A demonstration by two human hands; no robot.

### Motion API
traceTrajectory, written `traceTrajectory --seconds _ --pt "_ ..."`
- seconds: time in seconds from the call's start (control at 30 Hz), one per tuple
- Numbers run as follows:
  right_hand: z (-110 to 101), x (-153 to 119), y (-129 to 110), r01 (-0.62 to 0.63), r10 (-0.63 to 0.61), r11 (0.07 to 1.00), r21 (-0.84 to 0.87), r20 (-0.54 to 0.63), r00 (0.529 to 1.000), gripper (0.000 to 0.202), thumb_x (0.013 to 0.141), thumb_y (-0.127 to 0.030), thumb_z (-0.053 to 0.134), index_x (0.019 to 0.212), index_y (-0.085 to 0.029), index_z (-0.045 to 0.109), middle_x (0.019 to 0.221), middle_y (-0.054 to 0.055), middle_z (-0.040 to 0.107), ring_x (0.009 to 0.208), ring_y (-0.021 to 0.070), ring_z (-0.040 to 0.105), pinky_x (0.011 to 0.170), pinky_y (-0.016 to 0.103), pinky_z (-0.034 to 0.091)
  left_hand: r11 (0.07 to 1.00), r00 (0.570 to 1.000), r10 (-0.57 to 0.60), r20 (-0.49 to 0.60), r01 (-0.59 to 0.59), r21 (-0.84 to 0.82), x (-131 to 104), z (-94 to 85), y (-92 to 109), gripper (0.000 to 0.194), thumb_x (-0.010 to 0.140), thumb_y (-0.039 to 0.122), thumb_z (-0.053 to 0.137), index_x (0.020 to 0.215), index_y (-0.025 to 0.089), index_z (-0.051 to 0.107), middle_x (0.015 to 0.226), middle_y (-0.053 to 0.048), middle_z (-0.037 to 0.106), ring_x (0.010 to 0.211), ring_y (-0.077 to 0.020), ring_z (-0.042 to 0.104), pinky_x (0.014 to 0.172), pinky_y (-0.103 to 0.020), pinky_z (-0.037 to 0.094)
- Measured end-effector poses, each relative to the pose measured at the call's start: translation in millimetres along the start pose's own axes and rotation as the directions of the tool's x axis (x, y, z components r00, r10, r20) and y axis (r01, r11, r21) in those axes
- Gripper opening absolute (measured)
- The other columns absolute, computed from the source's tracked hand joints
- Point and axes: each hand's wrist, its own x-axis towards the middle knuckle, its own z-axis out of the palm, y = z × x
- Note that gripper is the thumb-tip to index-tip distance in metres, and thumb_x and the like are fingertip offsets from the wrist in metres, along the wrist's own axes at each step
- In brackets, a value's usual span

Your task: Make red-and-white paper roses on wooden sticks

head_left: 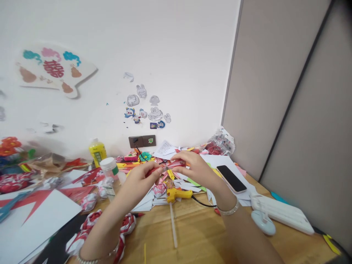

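Note:
My left hand (pixel 144 175) is closed, its thumb and fingers pinching one end of a red-and-white folded paper piece (pixel 176 166). At the paper's other end my right hand (pixel 196 169) grips with thumb and fingers, so the piece stretches between both hands above the cluttered table. Just below them lies a yellow hot glue gun (pixel 178 194) on its side, with a long translucent glue stick (pixel 173 225) pointing toward me. A pink-and-white crumpled paper rosette (pixel 159 189) sits left of the glue gun.
On the left are a yellow bottle (pixel 97 152), a clear jar with white lid (pixel 109 165), blue scissors (pixel 13 205) and red-striped paper rosettes (pixel 128 223). A phone (pixel 231 178), white power strip (pixel 283 212) and pale blue mouse-shaped object (pixel 263 222) lie right.

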Motion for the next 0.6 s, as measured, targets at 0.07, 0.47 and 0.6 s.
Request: traceTrajectory --seconds 0.07,0.47,0.6 --pt "-4.1 -1.1 2.4 -0.081 0.078 0.987 0.141 0.021 0.997 0.014 0.085 -0.028 0.057 0.093 -0.018 0.062 0.094 0.003 0.065 0.087 0.0138 0.058 0.074 0.024 0.042 0.997 0.998 -0.019 0.058 0.024 -0.073 2.3 1.6 -0.1 0.033 0.081 0.047 0.041 0.067 0.019 0.051 0.055 0.005 0.047 0.051 -0.0122 0.044 0.050 -0.023 0.033" --pt "5.6 -2.5 19.5 -0.136 0.211 0.771 0.622 -0.047 0.976 0.012 0.075 -0.025 0.067 0.086 -0.019 0.064 0.083 0.000 0.064 0.079 0.0136 0.059 0.070 0.024 0.045 0.987 0.970 0.117 0.214 -0.089 -0.135 4.1 3.1 -5.0 0.027 0.079 0.044 0.051 0.071 0.019 0.058 0.060 0.005 0.047 0.053 -0.0105 0.040 0.049 -0.021 0.033" --pt "8.3 -2.0 24.2 -0.152 0.256 0.665 0.731 -0.033 0.966 0.030 0.070 -0.027 0.072 0.097 -0.022 0.062 0.094 0.001 0.062 0.086 0.0142 0.059 0.075 0.026 0.048 0.993 0.980 0.113 0.162 -0.108 -0.037 6.4 6.6 -10.2 0.026 0.077 0.043 0.056 0.085 0.019 0.060 0.076 0.001 0.057 0.069 -0.0152 0.049 0.062 -0.024 0.039"
